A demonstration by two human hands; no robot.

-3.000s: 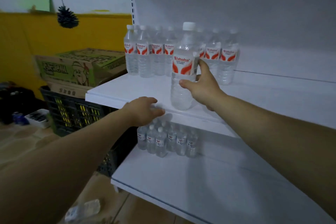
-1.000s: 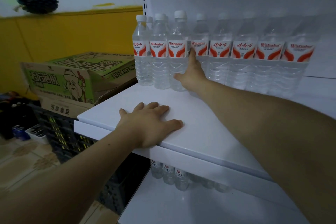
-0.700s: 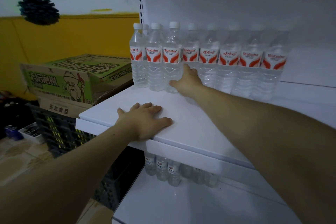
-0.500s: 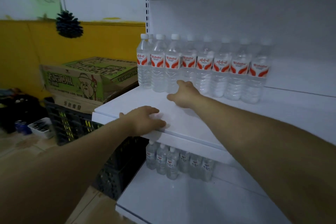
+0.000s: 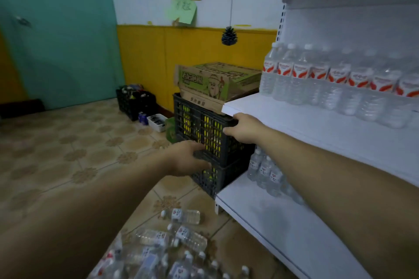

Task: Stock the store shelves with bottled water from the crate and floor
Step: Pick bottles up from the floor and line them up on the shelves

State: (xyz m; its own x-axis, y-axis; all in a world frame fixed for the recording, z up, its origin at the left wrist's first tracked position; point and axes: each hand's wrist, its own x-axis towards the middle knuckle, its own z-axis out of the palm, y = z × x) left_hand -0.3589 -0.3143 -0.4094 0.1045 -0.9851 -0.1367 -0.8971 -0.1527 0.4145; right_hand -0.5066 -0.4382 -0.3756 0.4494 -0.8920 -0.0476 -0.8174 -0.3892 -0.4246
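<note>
Empty and loosely spread, the left hand (image 5: 188, 159) is at the side of the black crate (image 5: 204, 133), touching or nearly so. The right hand (image 5: 246, 128), fingers relaxed, hovers by its rim under the upper shelf (image 5: 317, 120) corner. Bottled water (image 5: 335, 84) lines that shelf, more stands on the lower shelf (image 5: 283, 222), and loose bottles (image 5: 183, 239) litter the tiled floor (image 5: 68, 154). A cardboard box (image 5: 215, 81) sits atop the crate.
</note>
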